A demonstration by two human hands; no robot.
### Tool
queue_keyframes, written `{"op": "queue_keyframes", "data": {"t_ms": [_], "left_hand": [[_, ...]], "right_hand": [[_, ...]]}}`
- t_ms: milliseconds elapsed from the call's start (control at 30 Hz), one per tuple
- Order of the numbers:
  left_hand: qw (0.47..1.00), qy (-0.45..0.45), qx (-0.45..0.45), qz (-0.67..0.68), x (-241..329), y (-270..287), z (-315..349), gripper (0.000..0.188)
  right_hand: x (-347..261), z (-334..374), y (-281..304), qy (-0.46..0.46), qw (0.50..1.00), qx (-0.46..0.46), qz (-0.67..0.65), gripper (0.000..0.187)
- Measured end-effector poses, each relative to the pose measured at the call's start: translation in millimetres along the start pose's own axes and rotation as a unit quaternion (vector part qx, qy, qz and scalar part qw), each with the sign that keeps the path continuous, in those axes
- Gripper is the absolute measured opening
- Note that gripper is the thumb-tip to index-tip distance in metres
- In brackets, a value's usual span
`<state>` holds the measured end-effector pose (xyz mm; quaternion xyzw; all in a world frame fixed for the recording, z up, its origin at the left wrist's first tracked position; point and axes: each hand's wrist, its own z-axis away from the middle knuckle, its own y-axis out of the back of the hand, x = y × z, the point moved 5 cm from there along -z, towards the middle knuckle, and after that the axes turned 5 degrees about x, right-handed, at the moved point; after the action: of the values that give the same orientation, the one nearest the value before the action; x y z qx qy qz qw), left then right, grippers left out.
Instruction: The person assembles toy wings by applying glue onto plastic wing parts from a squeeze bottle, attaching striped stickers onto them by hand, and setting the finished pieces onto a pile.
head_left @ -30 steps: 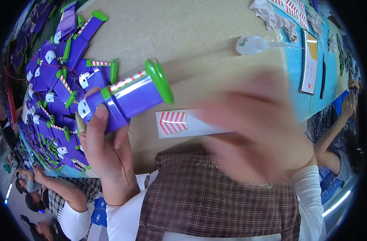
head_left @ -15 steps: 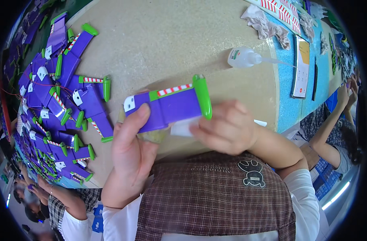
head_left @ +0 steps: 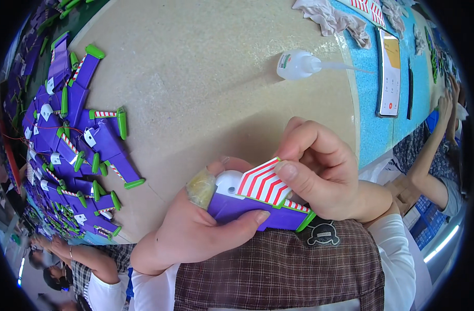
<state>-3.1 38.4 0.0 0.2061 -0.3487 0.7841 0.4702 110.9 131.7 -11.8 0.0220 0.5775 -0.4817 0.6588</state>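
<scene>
Close to my apron, a purple toy wing (head_left: 283,220) with a white rounded end and a green tip is gripped in my left hand (head_left: 193,233). That thumb presses on the purple face; some fingers are hidden behind the wing. A yellowish wrap covers part of one finger. Between thumb and fingertips, my right hand (head_left: 328,173) pinches a red-and-white striped sticker (head_left: 263,182) by its right end. The sticker lies against the wing's upper edge beside the white end; whether it is stuck down I cannot tell.
At the left, similar purple wings (head_left: 80,103) lie piled with thin red wires. A white squeeze bottle (head_left: 294,65) lies beyond my hands, its nozzle toward a phone (head_left: 389,72) on a blue mat (head_left: 364,93). Crumpled cloths (head_left: 330,18) lie farther back. Other people work at both sides.
The wing has moved nearer my body and turned, its striped edge tilting down to the right. My right hand has brought the sticker, whose white side showed earlier, onto the wing's edge, stripes showing.
</scene>
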Motion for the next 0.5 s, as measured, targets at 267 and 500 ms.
{"op": "queue_keyframes", "data": {"t_ms": [267,500], "left_hand": [[0.999,-0.008,-0.036,-0.002,0.4,0.0,-4.8,0.039],[0.998,-0.037,-0.047,-0.008,4.9,0.5,-7.9,0.036]], "right_hand": [[0.4,-0.5,2.3,0.013,0.998,-0.004,0.056,0.010],[-8.5,0.5,5.6,0.113,0.987,0.009,0.112,0.010]]}}
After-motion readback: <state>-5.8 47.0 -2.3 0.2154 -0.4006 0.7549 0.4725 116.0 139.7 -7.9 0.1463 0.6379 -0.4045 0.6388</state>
